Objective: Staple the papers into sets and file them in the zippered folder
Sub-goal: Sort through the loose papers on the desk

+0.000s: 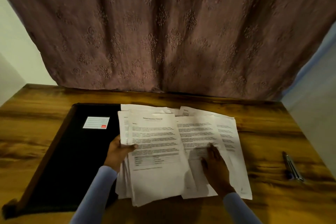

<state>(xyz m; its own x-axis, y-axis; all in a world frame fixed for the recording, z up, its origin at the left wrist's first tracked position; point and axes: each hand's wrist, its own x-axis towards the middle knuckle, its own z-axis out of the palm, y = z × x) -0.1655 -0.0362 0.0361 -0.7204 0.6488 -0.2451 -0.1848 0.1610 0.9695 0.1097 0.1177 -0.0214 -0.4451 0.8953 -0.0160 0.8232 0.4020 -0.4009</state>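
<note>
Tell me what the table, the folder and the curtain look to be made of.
Table: wood or wood-look laminate, glossy; streaked brown grain with a sheen.
Folder: black, matte, maybe fabric or leatherette; brown edging, a white label on it.
Curtain: woven cloth, mauve, with a raised floral pattern, hanging in soft folds.

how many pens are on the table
2, as far as the blur allows: slim dark pens with silvery barrels lying side by side, touching, on the brown wooden table right of the spread white printed papers. More could be hidden under the papers.
</note>
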